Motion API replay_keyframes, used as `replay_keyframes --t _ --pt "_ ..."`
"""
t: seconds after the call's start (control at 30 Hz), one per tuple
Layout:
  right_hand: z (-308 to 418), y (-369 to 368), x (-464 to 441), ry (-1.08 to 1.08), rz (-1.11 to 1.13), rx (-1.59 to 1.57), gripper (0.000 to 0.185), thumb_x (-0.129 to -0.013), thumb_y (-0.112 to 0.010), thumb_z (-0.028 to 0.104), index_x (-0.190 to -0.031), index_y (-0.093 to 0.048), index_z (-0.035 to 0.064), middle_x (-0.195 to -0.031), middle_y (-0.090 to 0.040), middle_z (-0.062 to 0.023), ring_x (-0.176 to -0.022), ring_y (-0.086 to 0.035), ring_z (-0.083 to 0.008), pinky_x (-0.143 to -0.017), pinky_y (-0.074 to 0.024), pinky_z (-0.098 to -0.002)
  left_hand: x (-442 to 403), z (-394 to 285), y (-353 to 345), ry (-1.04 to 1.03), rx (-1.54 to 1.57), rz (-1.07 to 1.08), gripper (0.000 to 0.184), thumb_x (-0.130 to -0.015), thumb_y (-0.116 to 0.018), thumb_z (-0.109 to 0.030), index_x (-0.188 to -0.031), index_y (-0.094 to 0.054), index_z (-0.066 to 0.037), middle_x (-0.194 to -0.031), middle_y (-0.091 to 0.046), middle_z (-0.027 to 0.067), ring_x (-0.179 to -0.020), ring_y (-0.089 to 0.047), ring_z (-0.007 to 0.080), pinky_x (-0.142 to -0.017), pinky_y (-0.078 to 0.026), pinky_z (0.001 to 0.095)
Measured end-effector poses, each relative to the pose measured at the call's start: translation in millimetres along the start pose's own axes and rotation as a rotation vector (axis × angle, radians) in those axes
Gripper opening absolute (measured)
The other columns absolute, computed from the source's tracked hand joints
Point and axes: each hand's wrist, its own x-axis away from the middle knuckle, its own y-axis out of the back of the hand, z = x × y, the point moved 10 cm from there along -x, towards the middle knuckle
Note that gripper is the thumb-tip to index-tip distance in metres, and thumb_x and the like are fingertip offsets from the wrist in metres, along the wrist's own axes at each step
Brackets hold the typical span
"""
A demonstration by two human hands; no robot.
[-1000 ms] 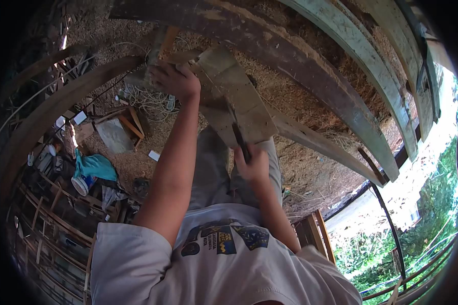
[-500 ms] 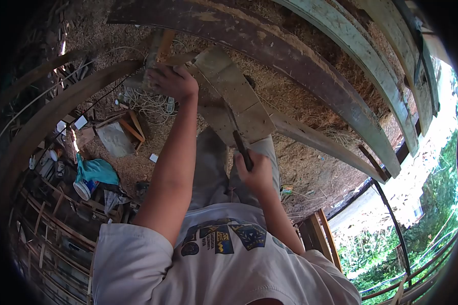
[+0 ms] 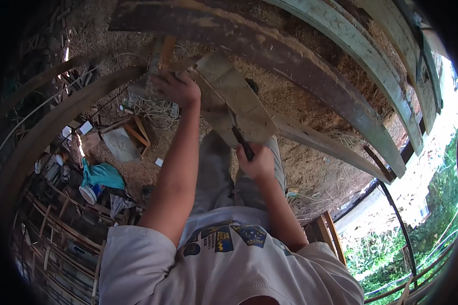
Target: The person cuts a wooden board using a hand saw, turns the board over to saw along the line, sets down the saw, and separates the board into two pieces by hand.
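Note:
My right hand (image 3: pixel 256 160) is closed around the dark handle of a handsaw (image 3: pixel 242 144). Its narrow blade, seen nearly edge-on, lies along a straight line in a broad wooden board (image 3: pixel 254 114). This board is tilted across a long beam, just in front of my knees. My left hand (image 3: pixel 177 87) rests by the board's far left end with its fingers spread; what lies under the palm is hidden.
A long wooden beam (image 3: pixel 331 145) runs off to the right. Curved-looking dark and grey planks (image 3: pixel 269 43) span the top. On the sawdust-covered ground at left are coiled cord (image 3: pixel 158 109), a wooden frame (image 3: pixel 136 134), a teal cloth (image 3: pixel 104 175) and a white tub (image 3: pixel 89 193).
My right hand and the handsaw have moved a little forward along the line in the board. My left hand stays at the board's far end. The whole view has shifted slightly.

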Motion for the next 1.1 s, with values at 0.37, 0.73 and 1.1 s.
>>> replay_keyframes --t 0.37,0.73,1.1 --pt "8.0 12.0 9.6 -0.041 -0.011 0.026 0.041 -0.091 -0.073 0.037 -0.068 -0.066 0.0042 -0.058 -0.061 -0.0193 -0.058 -0.066 -0.0427 -0.057 -0.0513 -0.0495 4.7 4.4 -5.0 0.007 0.02 -0.015 0.077 -0.109 -0.027 -0.055 -0.166 -0.026 -0.003 -0.17 -0.013 0.0371 -0.157 -0.016 0.0567 -0.122 -0.019 0.0702" --pt "-2.0 4.2 5.9 0.018 -0.064 0.004 0.04 -0.091 -0.075 0.033 -0.067 -0.065 0.0035 -0.057 -0.06 -0.0192 -0.057 -0.065 -0.0433 -0.053 -0.0494 -0.0495 5.2 2.8 -0.3 0.001 0.036 -0.032 0.076 -0.109 -0.027 -0.052 -0.163 -0.031 0.002 -0.169 -0.015 0.0371 -0.156 -0.019 0.0573 -0.12 -0.019 0.0732" --pt "-12.5 -12.1 11.6 0.131 0.027 0.084 0.037 -0.09 -0.074 0.036 -0.069 -0.061 0.0079 -0.06 -0.064 -0.0182 -0.06 -0.068 -0.0426 -0.057 -0.0544 -0.0514 52.1 9.8 31.9 0.019 0.421 0.096 0.077 -0.105 -0.06 -0.042 -0.163 -0.03 -0.002 -0.168 -0.013 0.0372 -0.156 -0.019 0.0558 -0.122 -0.03 0.0612"
